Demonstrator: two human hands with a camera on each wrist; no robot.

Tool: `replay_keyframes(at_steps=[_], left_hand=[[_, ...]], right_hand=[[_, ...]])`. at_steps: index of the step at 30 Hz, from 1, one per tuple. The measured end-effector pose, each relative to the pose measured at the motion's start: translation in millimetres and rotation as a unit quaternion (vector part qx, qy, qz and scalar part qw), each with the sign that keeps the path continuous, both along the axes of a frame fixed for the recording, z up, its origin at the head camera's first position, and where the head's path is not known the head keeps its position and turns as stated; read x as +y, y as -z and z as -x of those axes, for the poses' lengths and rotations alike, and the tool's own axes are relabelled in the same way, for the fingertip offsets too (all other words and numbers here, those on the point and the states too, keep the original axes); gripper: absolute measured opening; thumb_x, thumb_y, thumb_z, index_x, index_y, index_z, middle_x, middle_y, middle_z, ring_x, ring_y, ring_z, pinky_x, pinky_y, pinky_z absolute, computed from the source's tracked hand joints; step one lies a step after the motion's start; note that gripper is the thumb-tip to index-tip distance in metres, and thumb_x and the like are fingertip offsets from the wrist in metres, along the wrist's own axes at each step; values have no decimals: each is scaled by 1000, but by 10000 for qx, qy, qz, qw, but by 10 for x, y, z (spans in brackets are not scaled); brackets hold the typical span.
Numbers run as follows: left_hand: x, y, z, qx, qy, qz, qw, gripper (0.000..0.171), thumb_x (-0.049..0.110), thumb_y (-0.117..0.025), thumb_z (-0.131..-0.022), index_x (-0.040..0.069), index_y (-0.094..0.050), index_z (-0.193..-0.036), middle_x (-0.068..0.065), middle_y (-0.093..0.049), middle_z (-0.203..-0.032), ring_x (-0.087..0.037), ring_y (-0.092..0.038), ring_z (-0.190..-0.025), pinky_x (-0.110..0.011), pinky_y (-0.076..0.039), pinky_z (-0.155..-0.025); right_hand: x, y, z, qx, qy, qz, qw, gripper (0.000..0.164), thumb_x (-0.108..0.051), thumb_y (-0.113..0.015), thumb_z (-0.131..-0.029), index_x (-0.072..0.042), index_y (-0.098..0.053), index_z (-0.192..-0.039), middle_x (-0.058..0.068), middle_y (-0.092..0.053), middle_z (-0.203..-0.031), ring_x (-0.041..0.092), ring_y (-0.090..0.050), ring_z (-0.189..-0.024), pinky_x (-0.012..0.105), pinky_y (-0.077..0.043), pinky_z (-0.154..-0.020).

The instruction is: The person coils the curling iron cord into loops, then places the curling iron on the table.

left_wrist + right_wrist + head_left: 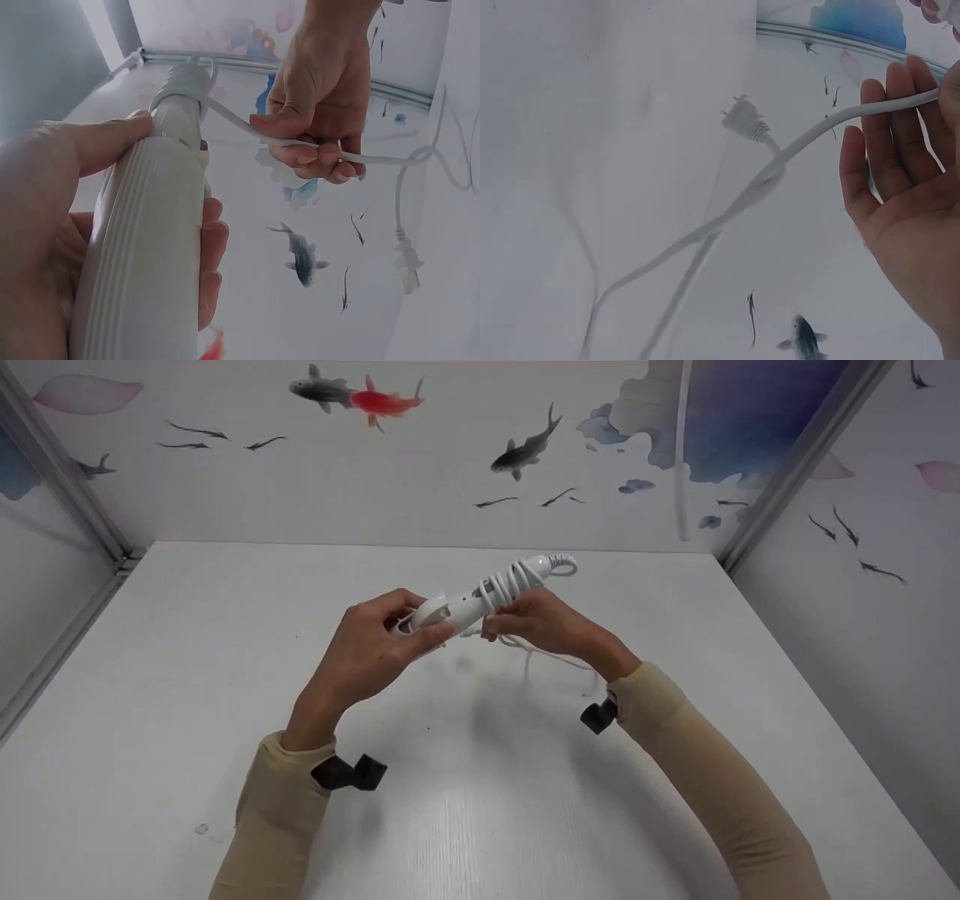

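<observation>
A white curling iron [466, 612] is held up at a slant above the table, its cord end pointing to the far right. My left hand [364, 649] grips its near-left end, thumb along the body. Several turns of the white cord [511, 585] are wound round the handle. Just below those turns, my right hand [547, 622] pinches a loose stretch of cord between thumb and fingers, as the left wrist view shows. Beyond that hand the cord loops over itself, and its two-prong plug [407, 268] dangles. In the right wrist view the plug [744, 120] hangs beside the crossed cord.
Under both hands lies a white table [450, 810]. A back wall [420, 502] painted with fish and side panels in metal frames [810, 457] enclose it. A small clear scrap [201, 829] lies at the left front.
</observation>
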State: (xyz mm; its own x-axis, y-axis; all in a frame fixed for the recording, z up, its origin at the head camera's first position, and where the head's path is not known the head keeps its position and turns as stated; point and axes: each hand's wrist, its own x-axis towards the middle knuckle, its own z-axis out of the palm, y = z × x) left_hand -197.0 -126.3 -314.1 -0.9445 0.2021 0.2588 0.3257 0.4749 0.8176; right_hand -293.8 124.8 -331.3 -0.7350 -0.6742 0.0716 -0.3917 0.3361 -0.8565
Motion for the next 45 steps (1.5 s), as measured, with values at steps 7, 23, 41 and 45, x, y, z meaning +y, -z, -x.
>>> replay_keyframes(at_steps=[7, 23, 41, 45], left_hand=[[-6, -5, -15, 99, 287, -179, 9994, 29, 37, -71, -92, 13, -67, -109, -5, -72, -101, -21, -62, -87, -36, -50, -74], [2, -14, -42, 279, 756, -49, 9967, 25, 34, -71, -93, 13, -68, -105, -5, -68, -96, -20, -57, -82, -35, -48, -72], [32, 43, -38, -59, 1170, 1131, 9867, 26, 44, -70, -91, 19, -70, -97, -1, -64, -84, -16, -52, -71, -31, -43, -64], [43, 58, -33, -173, 1007, 1362, 9854, 28, 47, -68, -92, 19, -69, -98, -1, -67, -88, -16, -54, -71, -31, -44, -64]], right_hand=[[53, -169, 16, 249, 432, -470, 9977, 27, -4, -65, -93, -1, -66, -121, 16, -71, -116, 29, -67, -101, 42, -52, -92], [168, -456, 52, 1242, -603, 179, 9903, 12, 6, -61, -90, 2, -69, -83, -13, -60, -73, 6, -46, -66, 22, -43, -64], [134, -540, -75, 732, -104, -1295, 9888, 13, -24, -85, -80, -14, -75, -82, 1, -71, -80, 16, -63, -70, 28, -54, -68], [97, -551, -115, 882, 159, -1536, 9841, 17, -27, -85, -79, -15, -73, -78, 0, -68, -74, 14, -57, -64, 28, -50, -62]])
